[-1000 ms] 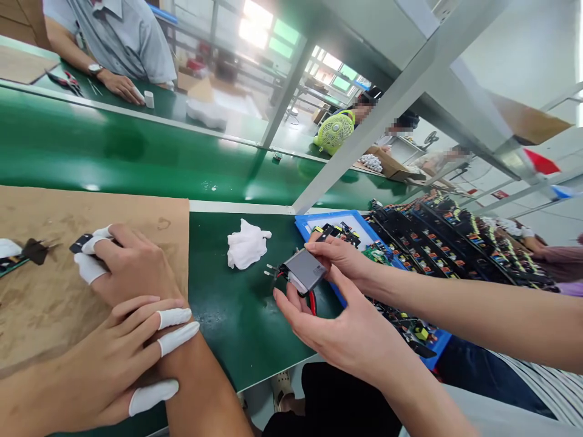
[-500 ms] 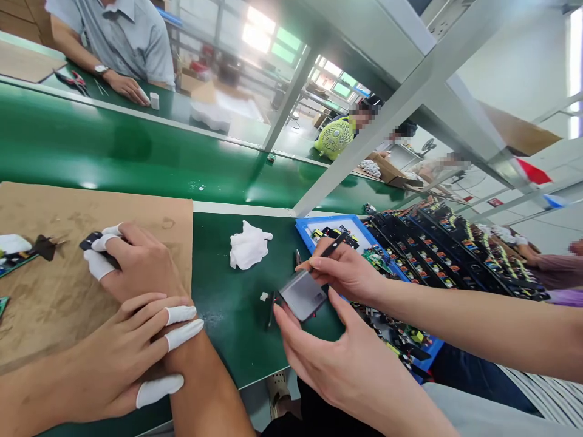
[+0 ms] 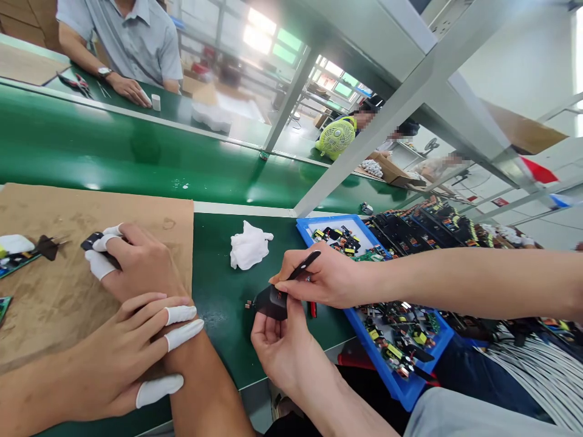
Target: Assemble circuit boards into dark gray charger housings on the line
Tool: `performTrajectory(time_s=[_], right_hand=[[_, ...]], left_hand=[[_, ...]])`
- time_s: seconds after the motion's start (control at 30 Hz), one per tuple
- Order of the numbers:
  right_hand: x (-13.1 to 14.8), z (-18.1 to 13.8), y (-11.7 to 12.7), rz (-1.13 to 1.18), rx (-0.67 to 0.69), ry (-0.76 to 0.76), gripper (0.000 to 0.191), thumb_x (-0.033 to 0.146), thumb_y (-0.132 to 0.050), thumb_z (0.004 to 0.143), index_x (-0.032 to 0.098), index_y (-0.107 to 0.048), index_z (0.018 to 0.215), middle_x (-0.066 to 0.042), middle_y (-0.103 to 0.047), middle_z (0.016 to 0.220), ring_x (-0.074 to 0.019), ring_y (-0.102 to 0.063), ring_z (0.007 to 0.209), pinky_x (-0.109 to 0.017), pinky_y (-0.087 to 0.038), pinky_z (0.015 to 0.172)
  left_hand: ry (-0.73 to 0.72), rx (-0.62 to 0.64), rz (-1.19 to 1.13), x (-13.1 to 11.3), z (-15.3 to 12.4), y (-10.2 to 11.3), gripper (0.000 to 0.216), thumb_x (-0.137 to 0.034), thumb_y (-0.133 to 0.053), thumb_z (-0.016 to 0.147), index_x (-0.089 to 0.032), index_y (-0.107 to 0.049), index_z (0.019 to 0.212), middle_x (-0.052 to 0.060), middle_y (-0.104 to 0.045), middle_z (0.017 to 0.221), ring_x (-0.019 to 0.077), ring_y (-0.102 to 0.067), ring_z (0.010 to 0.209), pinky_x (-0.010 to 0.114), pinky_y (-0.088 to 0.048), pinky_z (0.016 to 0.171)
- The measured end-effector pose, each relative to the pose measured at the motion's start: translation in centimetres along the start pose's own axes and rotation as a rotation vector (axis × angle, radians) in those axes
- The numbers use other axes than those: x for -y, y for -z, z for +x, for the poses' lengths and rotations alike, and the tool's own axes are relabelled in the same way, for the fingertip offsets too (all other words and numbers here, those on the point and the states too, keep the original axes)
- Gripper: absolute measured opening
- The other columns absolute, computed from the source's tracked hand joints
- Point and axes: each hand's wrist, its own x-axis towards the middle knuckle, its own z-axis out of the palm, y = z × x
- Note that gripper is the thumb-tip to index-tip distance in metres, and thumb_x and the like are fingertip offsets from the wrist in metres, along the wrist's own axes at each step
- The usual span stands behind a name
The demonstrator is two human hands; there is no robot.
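My right hand [image 3: 141, 258], palm down with white finger cots on, has its thumb and fingers closed around a small black plastic piece [image 3: 92, 241] on the brown mat. Most of that piece is hidden under the fingers. Across my right wrist lies my left hand [image 3: 141, 340], its cot-covered fingers stretched out and apart, holding nothing. To the right, a co-worker's hands [image 3: 296, 340] hold a black boxy plug-like housing [image 3: 271, 303] with metal contacts at its left end. A slim black pen-like tool [image 3: 306, 265] is in that person's upper hand, with its tip hidden.
A circuit board [image 3: 20, 261] and a black pronged part [image 3: 49, 247] lie on the brown mat [image 3: 113, 203]. A white crumpled cloth [image 3: 249, 246] sits mid-table. Blue trays [image 3: 385, 376] of electronic parts stand right. A slanted metal post [image 3: 337, 161] rises behind.
The co-worker has turned the black housing from its flat grey face to its narrow end and shifted it slightly left. My own hands stay where they were.
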Motion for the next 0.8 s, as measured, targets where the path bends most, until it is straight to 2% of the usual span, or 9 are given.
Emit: performTrajectory(time_s=[0.1,0.23,0.33,0.5,0.7,0.8], right_hand=[[0.8,1.1,1.8,-0.118,0.117,-0.023,0.011,0.032,-0.087,0.091,0.026,-0.077,0.09,0.004,-0.078,0.073,-0.0173,-0.08,0.081,-0.024,-0.066,0.078],[0.7,1.5,1.8,-0.365,0.232,-0.002,0.014,0.036,-0.073,0.099,0.028,-0.073,0.089,0.004,-0.075,0.071,-0.0189,-0.084,0.088,-0.021,-0.065,0.074],[0.4,1.6,1.6,-0.471,0.255,0.043,0.017,0.039,-0.069,0.101,0.028,-0.07,0.088,0.003,-0.077,0.075,-0.0192,-0.084,0.089,-0.021,-0.066,0.072],[0.5,1.8,1.6,-0.475,0.255,0.054,0.019,0.043,-0.071,0.101,0.028,-0.07,0.089,0.002,-0.08,0.081,-0.0201,-0.085,0.095,-0.023,-0.067,0.079],[2.4,1.5,1.9,-0.374,0.26,-0.036,0.022,0.041,-0.067,0.104,0.029,-0.069,0.087,0.001,-0.081,0.091,-0.0205,-0.084,0.111,-0.024,-0.07,0.089],[1.5,0.1,0.5,-0.343,0.253,-0.06,0.023,0.041,-0.062,0.107,0.03,-0.067,0.088,-0.001,-0.08,0.094,-0.0219,-0.083,0.119,-0.028,-0.072,0.092]], left_hand=[[0.011,-0.008,-0.006,-0.1,0.1,0.0,0.055,-0.028,-0.054,0.112,-0.019,-0.054,0.166,0.012,-0.076,0.135,0.0296,-0.062,0.142,0.044,-0.035,0.13],[0.031,-0.019,-0.027,-0.2,0.3,0.1,0.054,-0.029,-0.055,0.111,-0.021,-0.055,0.165,0.011,-0.076,0.136,0.0289,-0.063,0.141,0.043,-0.036,0.131],[0.018,-0.018,-0.027,-0.2,0.3,0.1,0.054,-0.027,-0.056,0.111,-0.019,-0.056,0.164,0.012,-0.075,0.136,0.029,-0.062,0.143,0.042,-0.032,0.133],[0.021,-0.016,-0.03,-0.2,0.2,0.0,0.055,-0.028,-0.057,0.111,-0.019,-0.055,0.165,0.013,-0.076,0.137,0.0302,-0.063,0.143,0.043,-0.034,0.131],[0.033,-0.008,-0.036,-0.2,-0.1,-0.3,0.058,-0.029,-0.057,0.11,-0.021,-0.053,0.167,0.013,-0.076,0.138,0.0312,-0.064,0.141,0.044,-0.036,0.129],[0.038,-0.01,-0.034,-0.2,-0.1,-0.3,0.057,-0.03,-0.056,0.111,-0.022,-0.052,0.167,0.013,-0.076,0.137,0.031,-0.065,0.14,0.044,-0.038,0.129]])
